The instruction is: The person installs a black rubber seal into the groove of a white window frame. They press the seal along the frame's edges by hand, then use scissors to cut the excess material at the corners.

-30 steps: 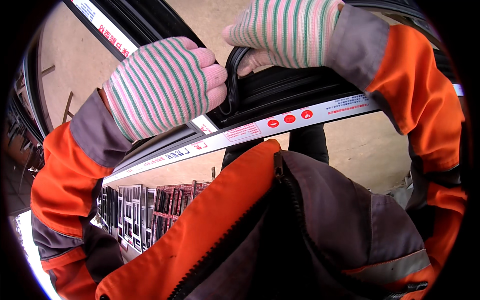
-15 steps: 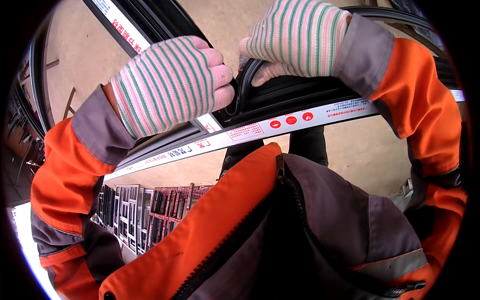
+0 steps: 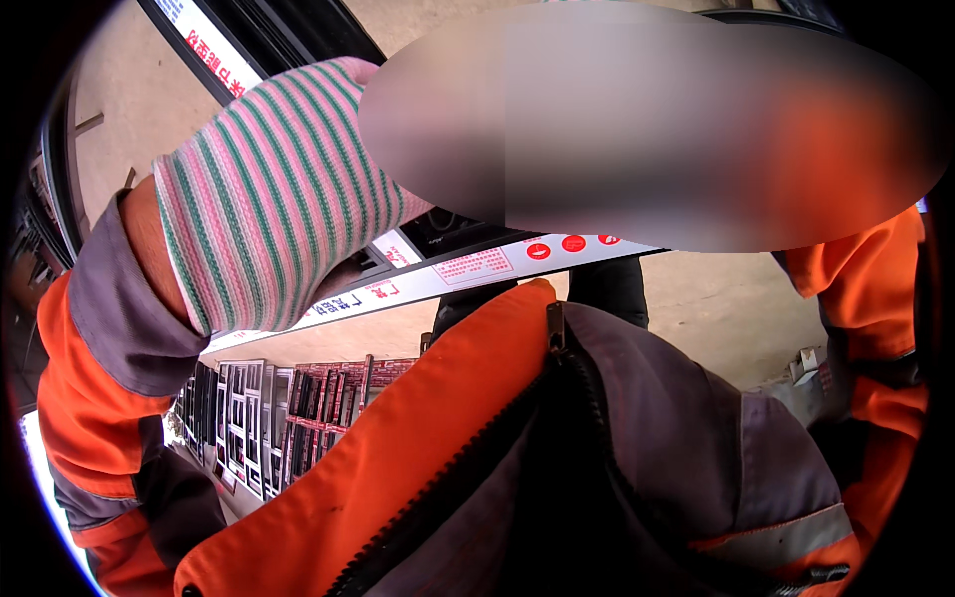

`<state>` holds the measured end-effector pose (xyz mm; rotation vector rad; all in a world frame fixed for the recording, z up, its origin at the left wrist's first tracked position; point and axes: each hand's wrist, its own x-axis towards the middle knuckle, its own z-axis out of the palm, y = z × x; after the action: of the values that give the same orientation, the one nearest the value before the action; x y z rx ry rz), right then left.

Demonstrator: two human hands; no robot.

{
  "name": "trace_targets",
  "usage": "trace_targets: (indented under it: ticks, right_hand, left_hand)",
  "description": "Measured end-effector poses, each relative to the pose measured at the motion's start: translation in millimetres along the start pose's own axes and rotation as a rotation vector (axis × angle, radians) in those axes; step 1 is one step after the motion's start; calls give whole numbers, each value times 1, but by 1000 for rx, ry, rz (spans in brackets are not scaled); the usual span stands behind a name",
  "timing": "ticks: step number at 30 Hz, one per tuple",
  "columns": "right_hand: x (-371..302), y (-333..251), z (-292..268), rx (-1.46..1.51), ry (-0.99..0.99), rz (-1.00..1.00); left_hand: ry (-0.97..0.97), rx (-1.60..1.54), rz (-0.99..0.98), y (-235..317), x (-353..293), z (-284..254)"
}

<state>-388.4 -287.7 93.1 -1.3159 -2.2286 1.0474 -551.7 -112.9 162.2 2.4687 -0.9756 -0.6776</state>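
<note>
Across the picture's centre, the black profile frame (image 3: pixel 468 239) carried a white film strip (image 3: pixel 477 265), its long axis rising gently from left to right. Above the strip's left part, and overlapping it, lay the left hand (image 3: pixel 274 194), in a striped glove (image 3: pixel 328 149), its back to the camera. A second black rail (image 3: pixel 308 40) slanted from the upper left down behind that hand, the film-covered rail crossing below. The left arm was nearer this crossing; the right sleeve (image 3: pixel 875 274) showed well apart, at the picture's right.

A broad blur hid the left fingers, so whether they gripped anything could not be told. It equally masked the right hand, whose state was unreadable, and the frame's upper right stretch.
</note>
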Motion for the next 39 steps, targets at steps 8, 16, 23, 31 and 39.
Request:
trace_targets:
  ticks: [8, 16, 23, 31, 39]
  right_hand:
    - [4, 3, 8, 0, 18, -38]
    - [8, -15, -51, 64, -256, 46]
    - [2, -8, -40, 64, -163, 71]
    - [4, 0, -19, 76, -72, 84]
    - [7, 0, -13, 71, -76, 77]
  left_hand:
    - [-110, -160, 6, -12, -3, 2]
    - [-183, -119, 48, -17, 1, -4]
    - [-199, -145, 45, -19, 4, -6]
    - [-118, -51, 15, -19, -4, -16]
    - [-9, 22, -48, -30, -14, -16]
